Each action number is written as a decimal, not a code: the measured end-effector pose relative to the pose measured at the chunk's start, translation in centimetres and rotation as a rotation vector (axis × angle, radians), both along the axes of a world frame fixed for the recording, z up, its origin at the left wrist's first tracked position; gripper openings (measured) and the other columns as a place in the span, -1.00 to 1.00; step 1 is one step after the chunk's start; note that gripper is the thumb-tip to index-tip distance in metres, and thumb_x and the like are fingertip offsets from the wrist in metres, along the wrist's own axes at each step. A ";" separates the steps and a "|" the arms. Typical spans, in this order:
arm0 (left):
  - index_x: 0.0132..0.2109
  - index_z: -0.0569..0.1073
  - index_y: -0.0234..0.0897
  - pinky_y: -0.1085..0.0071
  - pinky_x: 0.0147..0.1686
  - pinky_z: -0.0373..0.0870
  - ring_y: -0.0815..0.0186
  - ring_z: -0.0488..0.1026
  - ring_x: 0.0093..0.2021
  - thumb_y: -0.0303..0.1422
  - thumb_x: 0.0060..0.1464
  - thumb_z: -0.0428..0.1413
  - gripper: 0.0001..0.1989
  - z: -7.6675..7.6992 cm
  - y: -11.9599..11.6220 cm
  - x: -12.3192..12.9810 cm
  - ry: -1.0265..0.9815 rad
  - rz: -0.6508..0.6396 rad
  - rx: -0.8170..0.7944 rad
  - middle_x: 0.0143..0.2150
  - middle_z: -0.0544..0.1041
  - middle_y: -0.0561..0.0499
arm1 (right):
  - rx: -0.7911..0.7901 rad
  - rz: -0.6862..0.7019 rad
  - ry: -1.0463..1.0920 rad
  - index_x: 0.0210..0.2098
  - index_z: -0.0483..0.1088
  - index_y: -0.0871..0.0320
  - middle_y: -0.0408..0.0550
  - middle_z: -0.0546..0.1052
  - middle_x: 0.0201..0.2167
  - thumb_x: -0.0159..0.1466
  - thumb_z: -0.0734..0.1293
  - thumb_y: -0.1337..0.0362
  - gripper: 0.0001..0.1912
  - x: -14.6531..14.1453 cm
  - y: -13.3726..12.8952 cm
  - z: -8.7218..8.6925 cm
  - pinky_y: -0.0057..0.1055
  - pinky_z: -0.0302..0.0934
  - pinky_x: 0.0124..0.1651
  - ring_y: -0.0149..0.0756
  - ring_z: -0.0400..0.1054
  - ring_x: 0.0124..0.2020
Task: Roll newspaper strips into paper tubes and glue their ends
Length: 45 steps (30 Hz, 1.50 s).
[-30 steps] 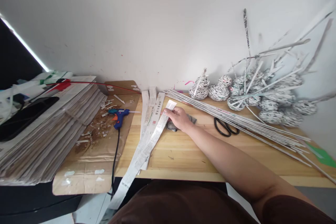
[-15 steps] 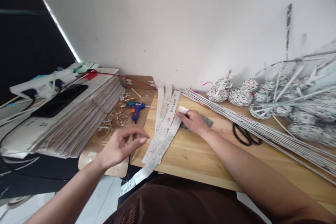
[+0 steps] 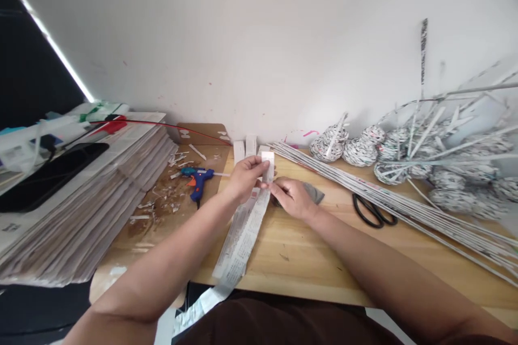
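Note:
A long printed newspaper strip (image 3: 247, 237) runs from between my hands down over the table's front edge, its lower end hanging near my lap. My left hand (image 3: 246, 179) pinches the strip close to its upper end, which sticks up past the fingers. Just below and to the right, my right hand (image 3: 292, 195) grips the strip's right edge between thumb and fingers. More newspaper strips (image 3: 239, 150) lie flat under and behind my left hand. Partly hidden behind my right hand is a grey cloth (image 3: 314, 193).
A blue glue gun (image 3: 199, 180) lies left among paper scraps on a brown board. Farther left stands a tall newspaper stack (image 3: 133, 172) bearing a black phone (image 3: 52, 175). Rolled paper sticks (image 3: 364, 188), black-handled scissors (image 3: 370, 211) and woven paper gourds (image 3: 360, 150) occupy the right.
My left hand has moved right and up from over the board's edge to take hold of the strip near its top. The right hand keeps its grip, now slightly lower on the strip.

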<state>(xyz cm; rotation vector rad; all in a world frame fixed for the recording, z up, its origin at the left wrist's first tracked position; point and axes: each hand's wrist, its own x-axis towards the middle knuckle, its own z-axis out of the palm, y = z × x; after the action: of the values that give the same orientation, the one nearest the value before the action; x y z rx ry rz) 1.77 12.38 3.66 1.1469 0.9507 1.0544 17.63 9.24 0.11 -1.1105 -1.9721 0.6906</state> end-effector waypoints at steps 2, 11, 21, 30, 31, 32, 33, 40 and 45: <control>-0.26 0.39 -0.32 0.52 -0.55 0.43 0.37 0.52 -0.47 -0.25 -0.02 0.26 -0.73 -0.5 0.7 0.0 -0.104 0.053 -0.060 -0.32 0.58 -0.04 | 0.099 -0.028 -0.035 -0.52 0.36 0.16 -0.10 0.41 -0.53 0.42 0.06 0.08 -0.50 0.2 -0.1 0.3 -0.39 0.14 -0.25 -0.34 0.29 -0.42; -0.25 0.42 -0.32 0.49 -0.42 0.50 0.30 0.58 -0.38 -0.18 -0.08 0.31 -0.64 -2.4 0.9 -1.1 -0.069 0.055 -0.065 -0.42 0.59 -0.03 | 0.186 -0.326 -0.595 -0.19 0.40 0.15 0.07 0.50 -0.21 0.21 0.33 0.11 -0.73 0.5 -0.1 0.3 -0.21 0.05 -0.13 -0.03 0.27 -0.10; -0.27 0.46 -0.36 0.45 -0.31 0.52 0.31 0.58 -0.35 -0.17 -0.08 0.31 -0.65 -2.1 0.7 -1.0 -0.071 0.002 -0.053 -0.38 0.59 -0.06 | -0.057 -0.327 -0.602 -0.30 0.34 0.14 0.00 0.53 -0.43 0.43 0.02 0.08 -0.61 0.9 0.5 0.5 -0.35 -0.04 -0.40 -0.23 0.36 -0.43; -0.26 0.51 -0.36 0.50 -0.40 0.48 0.35 0.54 -0.39 -0.14 -0.06 0.29 -0.65 -1.7 0.3 -1.1 -0.032 -0.066 -0.060 -0.37 0.59 -0.05 | 0.106 -0.355 0.354 -0.34 0.40 0.13 0.00 0.52 -0.28 0.43 -0.02 -0.03 -0.47 0.8 0.6 1.7 -0.33 0.24 -0.08 -0.27 0.41 -0.18; -0.26 0.51 -0.35 0.50 -0.39 0.49 0.35 0.54 -0.38 -0.14 -0.06 0.29 -0.65 -1.7 0.2 -1.0 -0.037 -0.072 -0.061 -0.36 0.60 -0.05 | 0.147 -0.336 0.444 -0.27 0.40 0.13 0.01 0.51 -0.22 0.43 -0.01 -0.01 -0.51 0.7 0.4 1.9 -0.33 0.26 -0.07 -0.28 0.41 -0.16; -0.25 0.51 -0.35 0.49 -0.36 0.49 0.35 0.55 -0.36 -0.15 -0.05 0.28 -0.65 -1.7 0.2 -1.0 -0.039 -0.084 -0.062 -0.35 0.60 -0.06 | 0.151 -0.307 0.499 -0.21 0.38 0.13 0.03 0.50 -0.16 0.43 0.00 0.01 -0.56 0.5 0.3 2.0 -0.34 0.29 -0.09 -0.29 0.41 -0.16; -0.24 0.52 -0.35 0.47 -0.33 0.50 0.34 0.55 -0.34 -0.14 -0.05 0.28 -0.65 -1.7 0.1 -0.9 -0.039 -0.101 -0.062 -0.34 0.61 -0.07 | 0.123 -0.271 0.521 -0.13 0.35 0.12 0.04 0.49 -0.12 0.43 0.03 0.03 -0.62 0.3 0.1 2.0 -0.36 0.32 -0.13 -0.30 0.41 -0.16; -0.25 0.51 -0.34 0.43 -0.35 0.50 0.28 0.56 -0.32 -0.11 -0.08 0.29 -0.62 -1.5 0.1 -1.0 -0.001 -0.034 -0.030 -0.33 0.61 -0.07 | 0.039 -0.200 0.003 -0.09 0.25 0.13 0.00 0.48 -0.17 0.28 0.24 0.32 -0.80 0.4 0.1 -0.3 -0.33 0.30 -0.12 -0.30 0.41 -0.20; -0.28 0.49 -0.35 0.44 -0.41 0.48 0.29 0.55 -0.36 -0.11 -0.08 0.29 -0.62 -1.4 0.3 -1.1 -0.010 -0.005 -0.055 -0.36 0.59 -0.08 | 0.128 -0.363 -0.273 -0.21 0.34 0.16 0.04 0.50 -0.21 0.18 0.25 0.45 -0.81 2.1 1.4 -0.3 -0.24 0.22 -0.03 -0.19 0.36 -0.14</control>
<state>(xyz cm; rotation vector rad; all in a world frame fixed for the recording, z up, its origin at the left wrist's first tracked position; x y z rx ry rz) 0.69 12.63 2.27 1.0970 0.9627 1.0229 19.77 10.68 -0.21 -1.4938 -1.9273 0.2274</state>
